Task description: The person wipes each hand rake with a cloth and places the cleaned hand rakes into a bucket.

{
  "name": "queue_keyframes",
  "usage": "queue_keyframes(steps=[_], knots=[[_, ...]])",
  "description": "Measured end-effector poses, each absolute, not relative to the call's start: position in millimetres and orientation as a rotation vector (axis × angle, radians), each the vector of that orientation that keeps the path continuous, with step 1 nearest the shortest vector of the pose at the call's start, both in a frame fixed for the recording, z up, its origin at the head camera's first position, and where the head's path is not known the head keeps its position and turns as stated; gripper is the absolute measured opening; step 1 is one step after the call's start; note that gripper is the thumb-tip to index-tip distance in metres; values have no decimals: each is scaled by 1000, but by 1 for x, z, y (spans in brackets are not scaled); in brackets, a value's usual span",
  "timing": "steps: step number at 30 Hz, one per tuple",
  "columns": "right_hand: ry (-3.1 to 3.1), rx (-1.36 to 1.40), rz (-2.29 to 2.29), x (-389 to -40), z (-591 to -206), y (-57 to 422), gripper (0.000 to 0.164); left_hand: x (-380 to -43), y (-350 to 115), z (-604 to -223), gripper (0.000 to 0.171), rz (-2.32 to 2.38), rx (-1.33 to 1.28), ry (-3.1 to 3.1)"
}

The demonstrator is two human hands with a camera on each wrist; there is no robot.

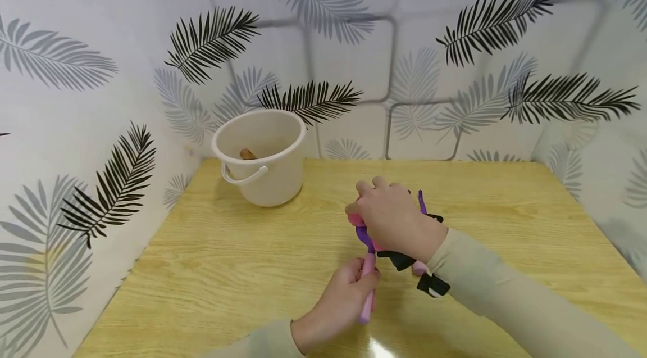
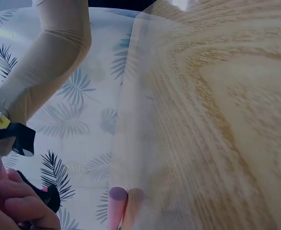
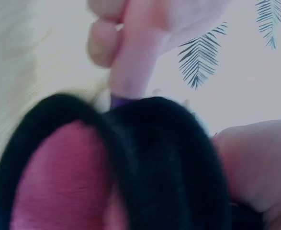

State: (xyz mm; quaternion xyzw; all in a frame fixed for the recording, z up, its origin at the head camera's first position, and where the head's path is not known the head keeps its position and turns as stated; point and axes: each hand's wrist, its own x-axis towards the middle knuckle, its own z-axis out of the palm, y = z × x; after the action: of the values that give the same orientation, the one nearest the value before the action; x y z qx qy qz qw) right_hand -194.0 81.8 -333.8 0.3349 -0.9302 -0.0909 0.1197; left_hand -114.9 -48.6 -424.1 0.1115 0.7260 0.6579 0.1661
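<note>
My left hand [image 1: 340,291] grips the light pink handle [image 1: 368,282] of a tool with a purple neck [image 1: 363,235], tilted up from the table. Above it, my right hand [image 1: 396,217] holds a pink, soft-looking piece [image 1: 356,218] against the tool's upper end, which is hidden under the fingers. In the right wrist view, a blurred pink fabric thing [image 3: 63,177] with thick black edging fills the front. Behind the right wrist lies another tool with a purple prong [image 1: 422,200] and a pink handle end [image 1: 419,268], its middle covered by the hand.
A cream bucket [image 1: 275,178] with its handle lowered stands at the back left; something brown [image 1: 247,154] shows inside. The wood-grain table [image 1: 227,268] meets leaf-patterned walls [image 1: 354,66] at the back and sides.
</note>
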Motion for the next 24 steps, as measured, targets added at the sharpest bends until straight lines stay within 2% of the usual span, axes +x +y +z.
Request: queue_keyframes(steps=[6,11,19,24], knots=[[-2710,1180,-282,-173,-328,84,28,-120,-53,-428,18,1880,292,2116],[-2715,1162,-331,-161,-323,85,30,-122,-53,-428,16,1917,289,2111],[-2602,1087,-381,-172,-334,69,15,-118,-53,-427,17,1921,290,2139],[-2645,1015,-301,-180,-336,68,24,-118,-56,-427,20,1944,273,2140]])
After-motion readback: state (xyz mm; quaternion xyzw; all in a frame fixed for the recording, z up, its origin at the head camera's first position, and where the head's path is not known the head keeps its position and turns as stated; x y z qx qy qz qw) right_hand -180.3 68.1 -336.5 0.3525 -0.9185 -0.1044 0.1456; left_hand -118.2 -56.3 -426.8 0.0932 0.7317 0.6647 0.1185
